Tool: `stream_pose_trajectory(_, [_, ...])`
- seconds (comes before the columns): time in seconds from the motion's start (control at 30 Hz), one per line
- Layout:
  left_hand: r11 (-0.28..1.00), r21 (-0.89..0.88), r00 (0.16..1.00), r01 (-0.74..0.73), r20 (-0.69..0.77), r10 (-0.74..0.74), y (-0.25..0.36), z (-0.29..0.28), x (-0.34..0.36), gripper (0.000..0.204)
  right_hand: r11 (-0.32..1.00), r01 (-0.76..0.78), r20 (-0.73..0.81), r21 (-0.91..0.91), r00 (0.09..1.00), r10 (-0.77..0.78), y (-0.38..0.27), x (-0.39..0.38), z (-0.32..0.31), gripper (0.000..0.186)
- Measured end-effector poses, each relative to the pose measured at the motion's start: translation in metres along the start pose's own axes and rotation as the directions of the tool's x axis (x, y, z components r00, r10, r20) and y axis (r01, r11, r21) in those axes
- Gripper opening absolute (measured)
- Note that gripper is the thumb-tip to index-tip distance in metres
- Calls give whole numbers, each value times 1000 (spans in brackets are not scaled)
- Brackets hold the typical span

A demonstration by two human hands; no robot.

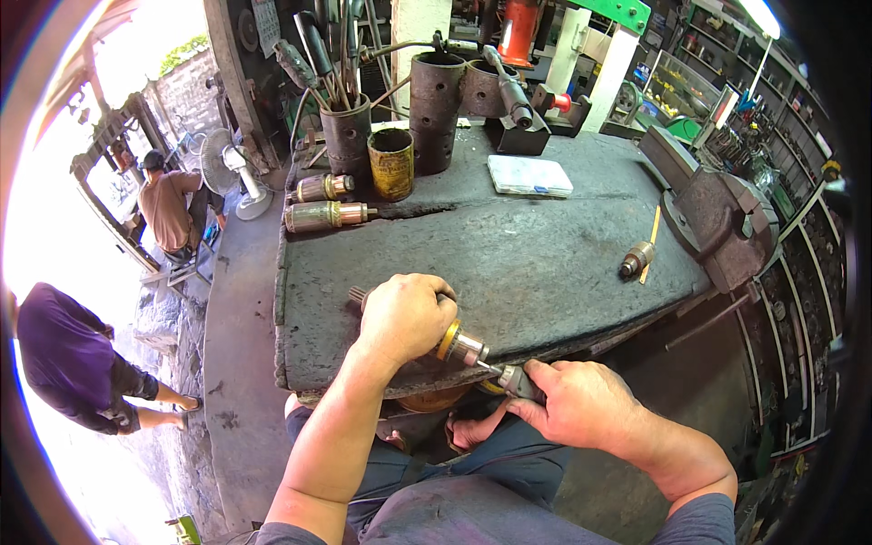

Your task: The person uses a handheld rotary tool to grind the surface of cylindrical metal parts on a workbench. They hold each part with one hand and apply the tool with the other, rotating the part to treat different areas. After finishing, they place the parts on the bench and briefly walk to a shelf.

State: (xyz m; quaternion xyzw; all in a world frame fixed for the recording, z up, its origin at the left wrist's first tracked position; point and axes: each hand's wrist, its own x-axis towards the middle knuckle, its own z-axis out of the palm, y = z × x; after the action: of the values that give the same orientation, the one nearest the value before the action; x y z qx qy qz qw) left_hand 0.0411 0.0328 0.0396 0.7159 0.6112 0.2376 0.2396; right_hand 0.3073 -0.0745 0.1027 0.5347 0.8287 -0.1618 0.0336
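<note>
- Left hand (406,318) clamped over a motor rotor (459,345) lying at the near edge of the dark workbench (545,254), fingers wrapped tight round its body, splined shaft end poking out to the left.
- Right hand (581,404) pinched shut on a small metal tool (510,380), tip touching the rotor's right end, just off the bench edge.
- Two more rotors (327,204) lying side by side at the far left of the bench.
- Rusty tin can (391,163) just beside them, dark tubes behind.
- White plastic box (530,175) farther back, heavy vise (718,218) at the right edge.
</note>
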Motion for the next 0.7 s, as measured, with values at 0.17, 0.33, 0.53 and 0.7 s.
stream_pose_trajectory(0.17, [1000,5,1000,4,13,-4,2,-1,1,34,1000,-18,-39,8,999,18,3,0,2,54])
stream_pose_trajectory(0.33, [999,31,998,27,47,-28,3,-2,3,35,1000,-3,-31,27,1000,4,5,-2,4,54])
stream_pose_trajectory(0.53, [998,67,999,21,48,-24,3,-1,7,34,1000,25,-23,10,999,-25,6,0,8,56])
stream_pose_trajectory(0.7, [998,65,998,23,58,-27,2,0,9,34,1000,25,-75,5,997,-25,7,0,11,56])
